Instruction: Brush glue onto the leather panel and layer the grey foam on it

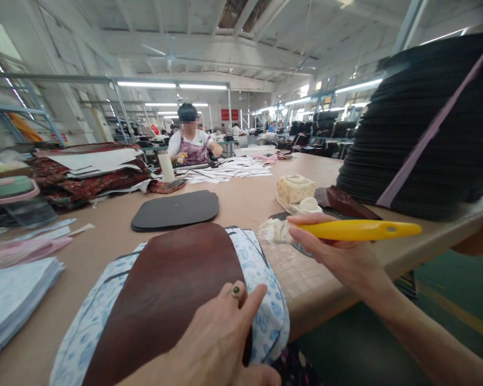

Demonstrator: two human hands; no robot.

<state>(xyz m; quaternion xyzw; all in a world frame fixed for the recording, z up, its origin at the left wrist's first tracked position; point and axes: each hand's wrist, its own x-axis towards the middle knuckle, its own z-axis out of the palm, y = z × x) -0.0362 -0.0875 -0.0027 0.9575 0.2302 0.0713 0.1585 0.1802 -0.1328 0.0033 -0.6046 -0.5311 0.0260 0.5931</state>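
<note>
My right hand (338, 252) grips a paintbrush (358, 229) by its yellow handle. White paste coats its bristles, which point left above the table, just right of the stacked panels. Spread over the right edge of a brown leather-like panel (165, 289), my left hand (221, 327) presses on it with fingers apart and a ring showing. Beneath that panel lie white fabric pieces with a blue print (261, 279). Behind the brush stands a paste-crusted block-shaped container (295, 190), with a white lump at its front.
Dark grey rounded panels (175, 210) lie ahead. A tall strapped black stack (422, 128) stands at right. Printed fabric (16, 300) and a patterned pile (92, 171) are at left. Across the table, a person (191, 142) works beside white strips (229, 169).
</note>
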